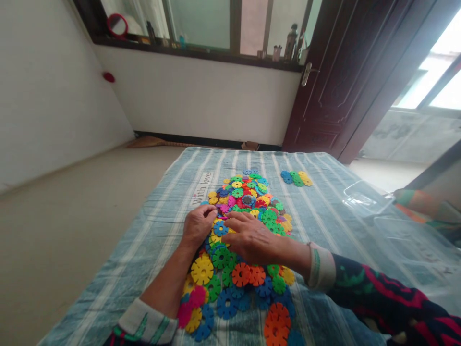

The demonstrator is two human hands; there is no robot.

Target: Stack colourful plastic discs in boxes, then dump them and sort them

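Observation:
A long pile of colourful notched plastic discs [202, 269] lies down the middle of the striped cover. At its left edge is my left hand [199, 223], thumb and fingers pinched together. What they hold, if anything, is hidden; purple and pink discs show beside the fingertips. My right hand [254, 238] is over the middle of the pile, palm down, fingers stretched to the left and thumb apart. A thin pink edge [224, 218] shows by its fingertips, close to my left hand. Green and orange discs [240, 275] lie just below the right hand.
A short row of blue, green and yellow discs [297, 178] lies apart at the back right. Clear plastic containers [367, 198] stand on the right side of the striped cover [162, 240]. Beyond are a wall, a window sill and a dark red door [334, 72].

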